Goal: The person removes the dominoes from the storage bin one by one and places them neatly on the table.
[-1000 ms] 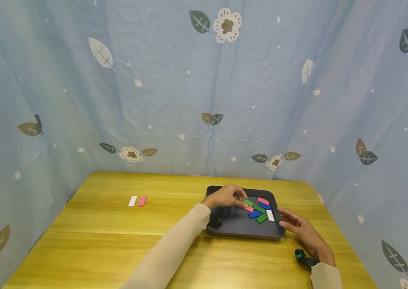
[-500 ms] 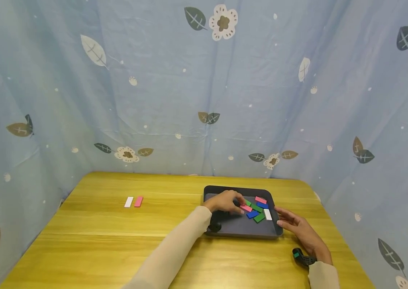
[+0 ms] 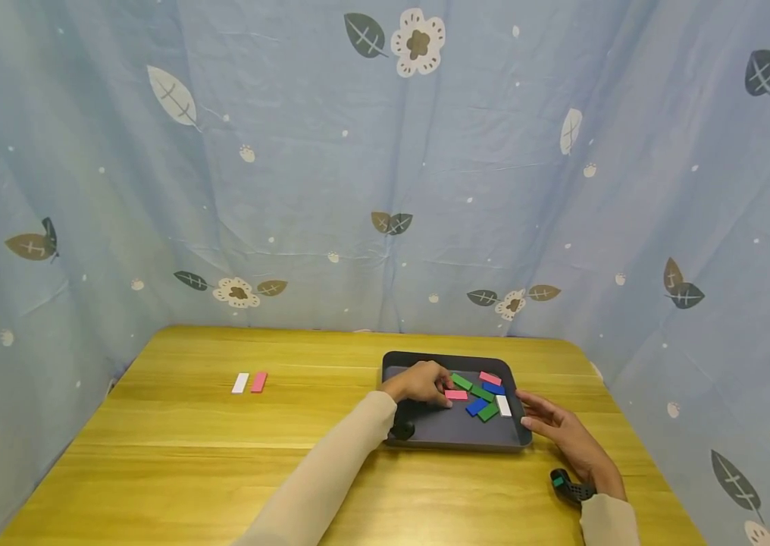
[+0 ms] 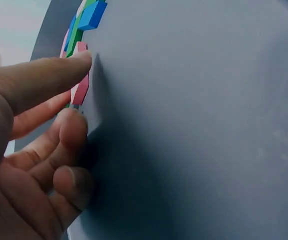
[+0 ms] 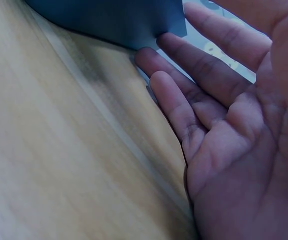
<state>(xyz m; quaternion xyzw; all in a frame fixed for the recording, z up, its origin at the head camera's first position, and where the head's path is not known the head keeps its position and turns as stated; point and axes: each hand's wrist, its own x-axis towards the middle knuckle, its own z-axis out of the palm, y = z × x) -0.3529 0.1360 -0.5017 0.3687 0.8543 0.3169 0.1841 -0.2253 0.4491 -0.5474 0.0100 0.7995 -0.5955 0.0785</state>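
Note:
In the head view my left hand (image 3: 420,383) reaches into the dark grey tray (image 3: 453,435). Its thumb and index finger pinch the end of a flat pink domino block (image 3: 456,395); in the left wrist view the pink block (image 4: 80,94) shows between the fingers, and the other fingers curl over the tray floor. Beside it lie green blocks (image 3: 483,393), blue blocks (image 3: 477,407), a white block (image 3: 504,406) and another pink block (image 3: 490,378). My right hand (image 3: 571,434) has its fingers loosely extended, fingertips right at the tray's right wall (image 5: 133,25).
On the wooden table (image 3: 208,455), left of the tray, a white block (image 3: 240,383) and a pink block (image 3: 258,381) lie side by side. A patterned blue curtain (image 3: 303,189) hangs behind and at both sides of the table.
My left hand has drawn back left, and the pink block has slid left with it, away from the pile and turned more level. A green block is left uncovered. My right hand stays by the tray.

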